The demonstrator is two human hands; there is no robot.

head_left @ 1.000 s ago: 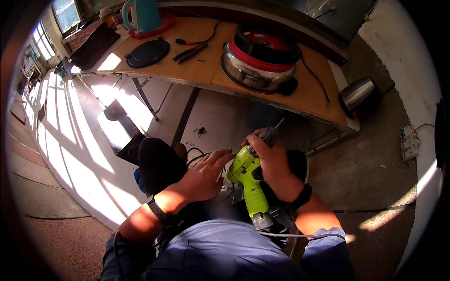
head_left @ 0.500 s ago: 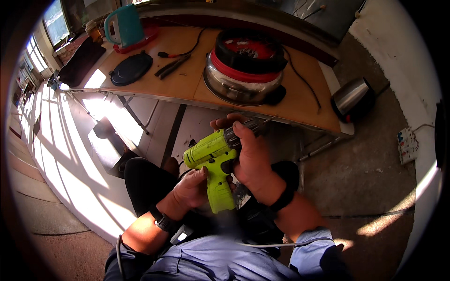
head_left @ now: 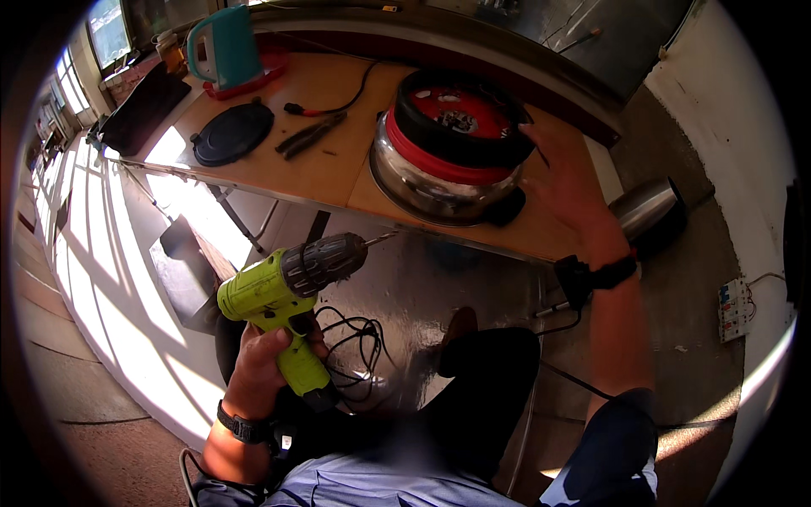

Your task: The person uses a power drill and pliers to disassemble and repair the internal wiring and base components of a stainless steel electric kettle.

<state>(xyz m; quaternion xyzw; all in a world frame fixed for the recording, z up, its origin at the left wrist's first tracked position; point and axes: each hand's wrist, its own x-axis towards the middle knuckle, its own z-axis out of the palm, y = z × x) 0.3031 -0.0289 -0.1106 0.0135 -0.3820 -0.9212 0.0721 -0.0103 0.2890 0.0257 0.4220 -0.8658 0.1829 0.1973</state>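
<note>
My left hand (head_left: 260, 362) is wrapped round the grip of a yellow-green cordless drill (head_left: 269, 291). A thin drill bit (head_left: 381, 239) sticks out of its black chuck, angled up and to the right, short of the table's front edge. On the table stands a round steel electric pot (head_left: 443, 193), apparently upside down, with a red band and a black-rimmed red base facing up. My right hand (head_left: 568, 182) is at the pot's right side, fingers stretched and apart by the black rim. Whether the fingertips touch it, I cannot tell.
The wooden-topped table (head_left: 346, 182) also bears a black round lid (head_left: 234, 133), pliers (head_left: 311, 135), a black cable (head_left: 359, 91) and a teal kettle (head_left: 228, 52). A steel kettle (head_left: 646, 209) stands beyond its right end. Dark cable coils (head_left: 359, 359) lie below, by my legs.
Both hands were on the drill; my right hand has let go and moved up and right to the pot. My left hand now holds the drill by its grip, further left.
</note>
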